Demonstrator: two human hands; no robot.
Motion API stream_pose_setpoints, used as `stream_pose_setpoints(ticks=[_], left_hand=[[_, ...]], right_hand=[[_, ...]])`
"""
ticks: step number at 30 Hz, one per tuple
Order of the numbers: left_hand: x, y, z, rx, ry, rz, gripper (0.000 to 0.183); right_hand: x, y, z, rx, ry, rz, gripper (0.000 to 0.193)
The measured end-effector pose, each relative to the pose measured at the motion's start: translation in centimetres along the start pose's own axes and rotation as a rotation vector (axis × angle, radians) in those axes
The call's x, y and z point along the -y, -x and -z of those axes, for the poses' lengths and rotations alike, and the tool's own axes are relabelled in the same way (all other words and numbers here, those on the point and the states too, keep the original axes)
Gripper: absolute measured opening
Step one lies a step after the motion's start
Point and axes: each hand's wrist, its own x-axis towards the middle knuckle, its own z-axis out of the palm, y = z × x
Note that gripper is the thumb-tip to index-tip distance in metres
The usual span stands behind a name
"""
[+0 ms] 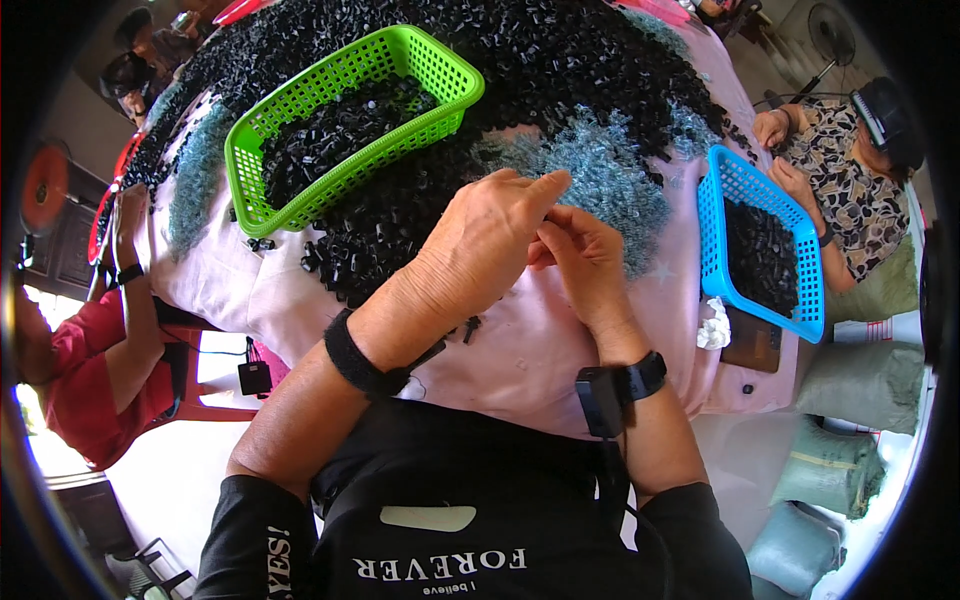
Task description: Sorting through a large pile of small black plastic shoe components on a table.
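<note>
My left hand (490,232) and my right hand (583,258) meet over the table's near middle, fingertips close together. Both are closed in a pinch, and whatever they hold is hidden or too small to name. Just beyond them lies a heap of small clear bluish pieces (610,175). A wide pile of small black parts (560,60) spreads over the far table. To the left, a green basket (350,170) stands among the black parts and holds more of them. One or two black bits (472,328) lie on the cloth below my left hand.
A blue basket (712,250) with black parts stands at the right, beside crumpled white tissue (713,325) and a dark flat box (750,345). Pink cloth (480,385) covers the table. Co-workers sit left and right; filled sacks (860,385) lie at the far right.
</note>
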Motion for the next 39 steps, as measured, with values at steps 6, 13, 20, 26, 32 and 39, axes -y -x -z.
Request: stream_pose_setpoints(ticks=[6, 13, 20, 26, 32, 39], left_hand=[[-0.8, 0.9, -0.5, -0.033, 0.086, 0.04, 0.057], [-2.0, 2.5, -2.4, -0.081, -0.022, 0.012, 0.067], [-2.5, 3.1, -2.7, -0.002, -0.064, 0.017, 0.062], [-0.2, 2.9, -0.5, -0.052, -0.047, 0.129, 0.05], [3.7, 4.1, 3.5, 0.171, -0.29, 0.266, 0.038], [4.1, 5.9, 3.0, 0.157, -0.313, 0.274, 0.037]], right_hand=[[-0.2, -0.2, 0.1, -0.068, -0.057, -0.027, 0.017], [-0.9, -0.3, 0.4, -0.134, -0.022, 0.032, 0.016], [-2.6, -0.4, 1.0, -0.143, -0.022, 0.067, 0.016], [-1.3, -0.4, 1.5, -0.049, -0.298, 0.058, 0.014], [-0.1, 0.0, 1.7, 0.119, -0.409, -0.083, 0.015], [-0.5, -0.1, 0.6, 0.171, -0.285, -0.051, 0.01]])
